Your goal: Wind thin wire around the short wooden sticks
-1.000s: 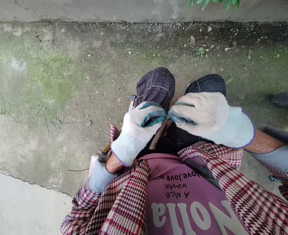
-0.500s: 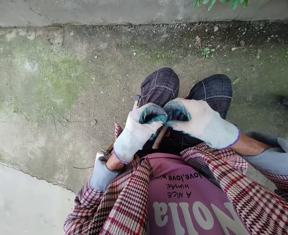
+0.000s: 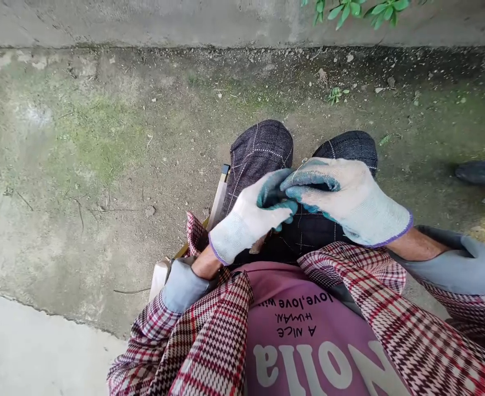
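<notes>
My left hand (image 3: 259,212), in a white knit glove with a teal-coated palm, curls over my lap, fingers bent and thumb below. My right hand (image 3: 341,195), gloved alike, touches the left's fingertips with its own fingers pinched together. What lies between the fingers is hidden. A thin pale thread (image 3: 303,163) shows by the right fingers. Beneath the left hand pokes the end of a brown stick-like piece (image 3: 259,245), mostly covered; I cannot tell whether the hand grips it. Dark checked trousers (image 3: 263,146) cover my knees under both hands.
A pale bar with a black cap (image 3: 219,195) stands beside my left leg. Mossy concrete ground (image 3: 102,148) runs to a low grey wall (image 3: 185,22). Green leaves (image 3: 345,11) hang over the wall. A dark object (image 3: 481,175) lies at the right edge.
My left hand has shifted right and turned, now covering most of the brown stick-like piece. The right fingers have closed together more. The view has moved slightly.
</notes>
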A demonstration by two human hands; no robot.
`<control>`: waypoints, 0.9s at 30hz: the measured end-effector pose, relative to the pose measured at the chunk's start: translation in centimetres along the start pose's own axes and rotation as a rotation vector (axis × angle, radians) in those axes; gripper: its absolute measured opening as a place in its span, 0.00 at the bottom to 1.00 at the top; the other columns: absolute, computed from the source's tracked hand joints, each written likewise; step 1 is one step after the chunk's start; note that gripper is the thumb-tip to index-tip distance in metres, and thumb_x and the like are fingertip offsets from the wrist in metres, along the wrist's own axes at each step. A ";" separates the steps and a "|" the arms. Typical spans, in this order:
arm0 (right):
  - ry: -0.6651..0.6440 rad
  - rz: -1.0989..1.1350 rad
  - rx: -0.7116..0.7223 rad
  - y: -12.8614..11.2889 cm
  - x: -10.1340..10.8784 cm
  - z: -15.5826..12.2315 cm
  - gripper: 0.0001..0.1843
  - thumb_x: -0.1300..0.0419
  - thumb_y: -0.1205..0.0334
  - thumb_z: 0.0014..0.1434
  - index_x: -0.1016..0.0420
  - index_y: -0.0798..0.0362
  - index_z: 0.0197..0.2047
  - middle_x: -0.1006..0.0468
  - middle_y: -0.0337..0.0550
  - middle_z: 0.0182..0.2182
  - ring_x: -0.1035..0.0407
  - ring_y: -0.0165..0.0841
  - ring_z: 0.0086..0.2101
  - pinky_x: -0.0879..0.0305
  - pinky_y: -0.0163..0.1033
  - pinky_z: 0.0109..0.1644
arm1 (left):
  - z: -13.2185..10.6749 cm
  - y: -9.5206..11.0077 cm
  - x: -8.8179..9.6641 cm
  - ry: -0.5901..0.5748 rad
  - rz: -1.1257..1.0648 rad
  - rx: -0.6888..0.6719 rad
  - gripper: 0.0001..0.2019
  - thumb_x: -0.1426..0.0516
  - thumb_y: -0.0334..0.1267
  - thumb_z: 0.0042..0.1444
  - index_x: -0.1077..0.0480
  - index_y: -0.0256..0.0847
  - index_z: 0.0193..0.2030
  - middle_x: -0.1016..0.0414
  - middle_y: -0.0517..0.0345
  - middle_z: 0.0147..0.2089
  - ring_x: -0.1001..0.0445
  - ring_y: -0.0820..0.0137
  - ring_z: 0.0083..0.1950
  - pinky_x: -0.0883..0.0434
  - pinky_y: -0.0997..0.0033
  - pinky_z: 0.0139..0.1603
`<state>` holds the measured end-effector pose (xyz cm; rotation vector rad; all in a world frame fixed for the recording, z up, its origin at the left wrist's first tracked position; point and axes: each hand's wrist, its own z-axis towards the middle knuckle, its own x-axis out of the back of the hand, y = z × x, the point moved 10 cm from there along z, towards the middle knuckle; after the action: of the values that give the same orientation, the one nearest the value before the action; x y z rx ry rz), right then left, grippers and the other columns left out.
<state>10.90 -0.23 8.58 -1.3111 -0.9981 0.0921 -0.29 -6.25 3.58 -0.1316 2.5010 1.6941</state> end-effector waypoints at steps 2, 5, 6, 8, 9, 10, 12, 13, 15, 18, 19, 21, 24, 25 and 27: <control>-0.010 0.065 -0.024 0.3 0.0 -0.1 0.11 0.36 0.54 0.64 0.13 0.46 0.44 0.14 0.42 0.38 0.21 0.40 0.38 0.25 0.46 0.45 | -0.1 0.0 -0.2 -0.007 0.022 0.007 0.14 0.35 0.34 0.56 0.23 0.38 0.50 0.16 0.56 0.41 0.20 0.68 0.40 0.21 0.68 0.43; -0.024 0.132 -0.060 1.0 0.3 -0.3 0.12 0.36 0.52 0.65 0.13 0.44 0.46 0.13 0.42 0.37 0.21 0.40 0.35 0.24 0.46 0.40 | -0.9 1.0 1.1 0.046 0.126 0.022 0.09 0.37 0.39 0.61 0.21 0.38 0.46 0.16 0.55 0.40 0.19 0.66 0.40 0.21 0.69 0.42; -0.025 0.130 -0.069 1.3 0.5 -0.4 0.13 0.37 0.51 0.66 0.13 0.43 0.47 0.13 0.42 0.37 0.21 0.41 0.35 0.24 0.46 0.39 | -1.3 1.5 1.7 0.068 0.165 0.020 0.09 0.37 0.39 0.62 0.20 0.38 0.46 0.15 0.55 0.41 0.18 0.66 0.42 0.21 0.69 0.44; -0.029 0.107 -0.087 1.9 0.9 -0.5 0.14 0.40 0.51 0.68 0.14 0.42 0.50 0.13 0.42 0.38 0.21 0.40 0.34 0.24 0.45 0.37 | -2.0 2.4 2.7 0.094 0.215 0.007 0.10 0.38 0.39 0.62 0.18 0.38 0.46 0.14 0.54 0.43 0.18 0.64 0.45 0.21 0.68 0.48; -0.029 0.102 -0.095 2.2 1.1 -0.5 0.15 0.41 0.51 0.69 0.14 0.41 0.52 0.13 0.42 0.38 0.21 0.40 0.33 0.23 0.45 0.36 | -2.3 2.6 3.0 0.096 0.225 0.006 0.10 0.38 0.39 0.62 0.18 0.38 0.46 0.14 0.53 0.45 0.17 0.64 0.47 0.20 0.68 0.50; -0.032 0.107 -0.101 2.4 1.1 -0.5 0.16 0.41 0.52 0.69 0.15 0.41 0.53 0.13 0.41 0.38 0.20 0.40 0.33 0.23 0.45 0.37 | -2.6 2.6 3.1 0.089 0.227 0.011 0.11 0.38 0.39 0.62 0.17 0.38 0.47 0.14 0.53 0.46 0.17 0.63 0.48 0.20 0.67 0.52; -0.047 0.134 -0.100 2.2 1.0 -0.5 0.16 0.41 0.53 0.69 0.15 0.42 0.54 0.13 0.42 0.39 0.19 0.40 0.35 0.22 0.47 0.40 | -3.0 2.2 3.0 0.063 0.213 0.033 0.14 0.38 0.40 0.62 0.17 0.38 0.51 0.14 0.52 0.48 0.17 0.62 0.49 0.20 0.65 0.53; -0.057 0.154 -0.091 1.9 1.0 -0.4 0.16 0.39 0.54 0.67 0.14 0.43 0.54 0.12 0.42 0.40 0.19 0.41 0.37 0.21 0.48 0.42 | -3.2 2.0 2.9 0.052 0.208 0.042 0.16 0.38 0.41 0.62 0.18 0.39 0.53 0.14 0.52 0.49 0.17 0.61 0.49 0.20 0.64 0.53; -0.082 0.189 -0.065 0.8 0.8 -0.4 0.15 0.35 0.54 0.64 0.13 0.45 0.52 0.12 0.43 0.43 0.18 0.42 0.40 0.21 0.49 0.46 | -3.5 1.8 2.6 0.044 0.209 0.060 0.17 0.38 0.41 0.62 0.18 0.40 0.55 0.13 0.53 0.48 0.16 0.60 0.49 0.20 0.61 0.54; -0.069 0.194 -0.048 -0.9 1.2 -0.4 0.13 0.35 0.55 0.63 0.13 0.47 0.47 0.12 0.43 0.41 0.18 0.42 0.39 0.21 0.48 0.47 | -3.9 2.5 2.4 0.057 0.217 0.084 0.15 0.38 0.40 0.61 0.17 0.42 0.53 0.13 0.53 0.45 0.16 0.59 0.48 0.19 0.60 0.54; -0.054 0.176 -0.037 -1.4 1.5 -0.4 0.12 0.36 0.55 0.64 0.12 0.47 0.46 0.12 0.43 0.40 0.19 0.41 0.38 0.22 0.47 0.46 | -3.9 2.9 2.3 0.054 0.210 0.089 0.15 0.37 0.40 0.60 0.17 0.41 0.51 0.13 0.53 0.45 0.16 0.59 0.48 0.19 0.61 0.52; -0.019 0.096 0.022 -2.7 2.1 -0.6 0.12 0.38 0.56 0.66 0.13 0.47 0.45 0.12 0.42 0.40 0.19 0.41 0.38 0.22 0.45 0.45 | -3.9 3.6 2.1 0.039 0.172 0.099 0.14 0.35 0.42 0.58 0.16 0.40 0.48 0.14 0.52 0.42 0.16 0.61 0.43 0.19 0.66 0.45; 0.011 -0.154 0.196 -4.9 2.4 -1.0 0.14 0.41 0.59 0.68 0.14 0.47 0.50 0.12 0.42 0.43 0.19 0.40 0.40 0.25 0.43 0.45 | -3.5 3.6 1.9 0.027 0.073 0.150 0.14 0.35 0.46 0.57 0.17 0.38 0.42 0.18 0.55 0.31 0.20 0.68 0.30 0.23 0.72 0.30; 0.014 -0.256 0.252 -5.5 2.3 -1.2 0.15 0.43 0.60 0.69 0.14 0.47 0.51 0.13 0.43 0.44 0.19 0.39 0.40 0.26 0.42 0.43 | -3.3 3.5 2.1 0.045 0.045 0.159 0.14 0.35 0.48 0.57 0.18 0.38 0.41 0.19 0.56 0.29 0.22 0.70 0.27 0.25 0.72 0.27; 0.005 -0.451 0.325 -6.3 1.8 -1.5 0.17 0.46 0.60 0.71 0.15 0.46 0.52 0.13 0.42 0.41 0.21 0.36 0.36 0.33 0.39 0.36 | -3.0 3.4 2.6 0.101 0.021 0.157 0.15 0.33 0.51 0.56 0.19 0.39 0.39 0.20 0.55 0.28 0.23 0.69 0.27 0.25 0.71 0.26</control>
<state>10.05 -2.30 14.92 -0.7714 -1.1966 -0.0910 -3.48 -7.81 7.44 -0.1818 2.7064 1.5265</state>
